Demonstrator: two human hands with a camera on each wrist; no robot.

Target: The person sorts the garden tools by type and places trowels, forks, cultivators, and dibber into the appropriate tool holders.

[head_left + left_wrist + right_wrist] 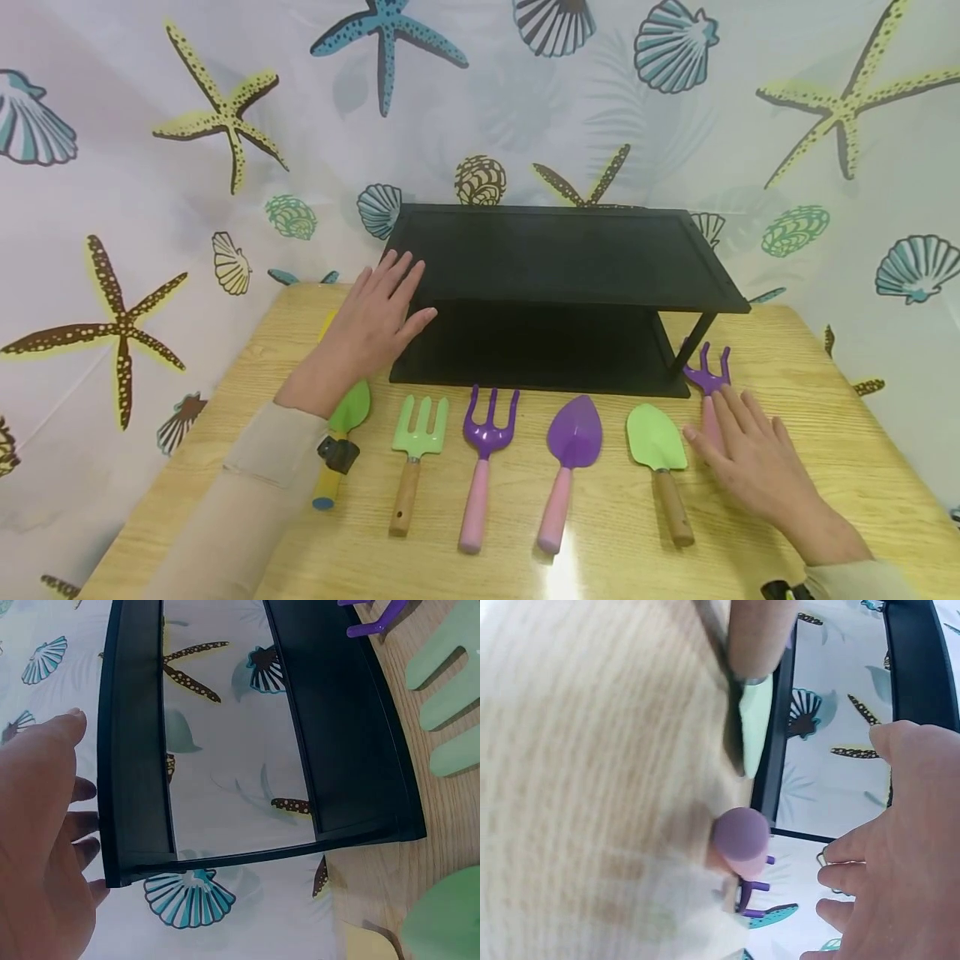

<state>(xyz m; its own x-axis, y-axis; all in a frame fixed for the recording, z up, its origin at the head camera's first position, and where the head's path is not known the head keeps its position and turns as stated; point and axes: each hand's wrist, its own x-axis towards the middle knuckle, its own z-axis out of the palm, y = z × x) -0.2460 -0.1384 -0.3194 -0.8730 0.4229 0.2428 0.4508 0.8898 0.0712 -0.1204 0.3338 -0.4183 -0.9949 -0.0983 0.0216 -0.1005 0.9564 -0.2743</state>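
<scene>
A black two-tier rack (555, 254) stands at the back of the wooden table. My left hand (371, 312) is at its left end, fingers straight; whether they touch the rack I cannot tell. Below that forearm lies a green trowel (352, 407) with a yellow-and-blue handle, partly covered. My right hand (761, 458) hovers with spread fingers by a purple hand fork (707, 379), hiding part of its pink handle. Left of that hand is a light green trowel (656, 437) with a wooden handle. Nothing is held in either hand.
Between the hands, in front of the rack, lie a light green hand fork (418, 433), a purple hand fork (489, 429) and a purple trowel (575, 433). Something yellow (327, 325) shows behind the left wrist. A shell-and-starfish cloth (480, 100) hangs behind the table.
</scene>
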